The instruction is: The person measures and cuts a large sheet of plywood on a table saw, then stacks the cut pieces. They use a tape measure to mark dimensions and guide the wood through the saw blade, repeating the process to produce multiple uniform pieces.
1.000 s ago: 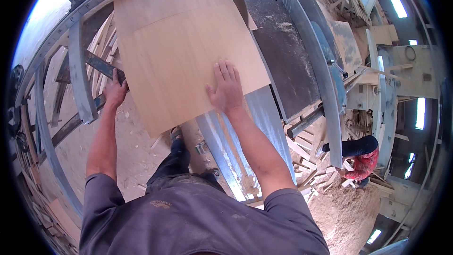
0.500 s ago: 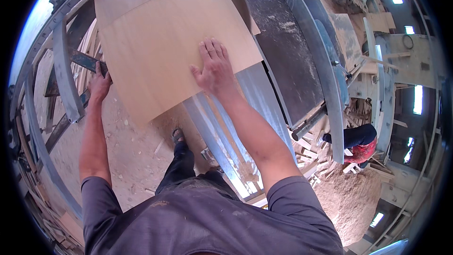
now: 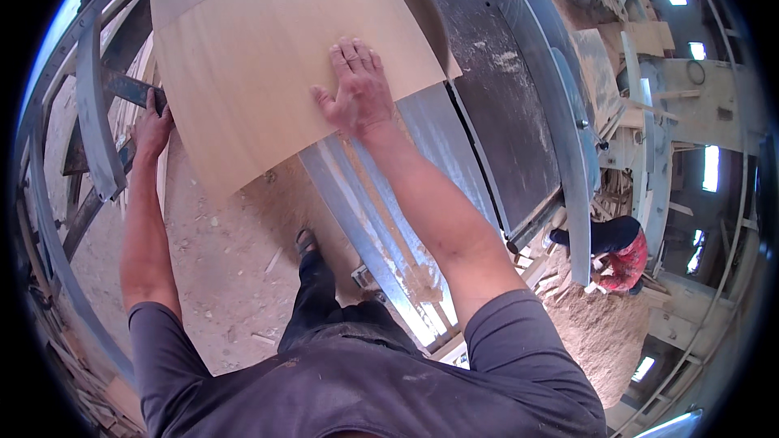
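A wide, thin, pale plywood sheet (image 3: 268, 65) lies over a metal machine table (image 3: 365, 195) with long shiny rails. My right hand (image 3: 357, 93) rests flat on top of the sheet near its close edge, fingers stretched out and thumb apart. By the sheet's left edge, my left hand (image 3: 152, 130) has its fingers closed at a dark metal bar (image 3: 134, 91) that runs in under the sheet; part of the grip is hidden. A strip of sheet with a visible seam lies toward the far side.
A dark, dusty table surface (image 3: 511, 105) adjoins on the right, with a long grey metal fence (image 3: 560, 130) on it. Beyond are a sawdust heap (image 3: 600, 332), wood offcuts and a bent-over person in red (image 3: 623, 259). Curved metal frame bars (image 3: 97, 113) stand at left.
The plywood sheet and both hands have shifted slightly forward and to the left in the picture. The view has moved a little too. My right hand stays flat on the sheet.
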The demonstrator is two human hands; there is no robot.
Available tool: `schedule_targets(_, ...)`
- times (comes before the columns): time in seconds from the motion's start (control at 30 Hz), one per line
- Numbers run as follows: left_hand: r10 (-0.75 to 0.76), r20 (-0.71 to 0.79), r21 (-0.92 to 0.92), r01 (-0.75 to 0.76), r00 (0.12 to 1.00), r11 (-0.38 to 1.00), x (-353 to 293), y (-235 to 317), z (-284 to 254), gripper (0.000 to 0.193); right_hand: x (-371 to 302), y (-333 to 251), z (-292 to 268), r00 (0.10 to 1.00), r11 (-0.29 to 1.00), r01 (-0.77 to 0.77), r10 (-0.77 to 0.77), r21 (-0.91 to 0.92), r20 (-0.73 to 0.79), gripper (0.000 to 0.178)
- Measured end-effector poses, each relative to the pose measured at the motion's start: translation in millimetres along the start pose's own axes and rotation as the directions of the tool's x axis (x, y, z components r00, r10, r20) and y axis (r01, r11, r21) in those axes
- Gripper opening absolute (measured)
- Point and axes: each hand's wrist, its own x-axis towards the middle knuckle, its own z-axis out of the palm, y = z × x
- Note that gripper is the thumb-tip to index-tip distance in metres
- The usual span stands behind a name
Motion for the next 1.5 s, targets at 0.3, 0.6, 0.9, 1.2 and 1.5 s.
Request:
schedule_targets(0.3,0.050,-0.106,-0.016,-0.052,0.993,0.999,-2.8,2.6,-11.5,0.084,13.7,-7.7,3.9,1.000,0.999,0.017,-0.017,-0.044,0.004,0.074)
schedule_targets(0.6,0.023,-0.111,-0.032,-0.027,0.993,0.999,-41.2,9.1,-20.2,0.085,-5.2,-19.0,-9.2,1.000,0.998,0.024,-0.023,-0.064,0.005,0.072)
schedule_targets(0.9,-0.006,-0.077,-0.059,0.001,0.997,0.998,-103.3,22.4,-26.5,0.078,-56.1,-18.5,-25.5,0.998,0.993,0.055,-0.052,-0.105,0.033,0.072)
schedule_targets(1.2,-0.064,-0.086,-0.116,0.054,0.994,0.992,-201.1,31.6,-6.6,0.078,-137.0,-19.1,-54.7,0.995,0.995,0.080,-0.076,-0.059,0.058,0.070)
schedule_targets(1.5,-0.010,-0.106,-0.147,-0.005,0.994,0.989,-301.8,38.4,29.5,0.077,-238.5,-12.1,-96.4,0.996,0.994,0.058,-0.052,-0.087,0.071,0.072)
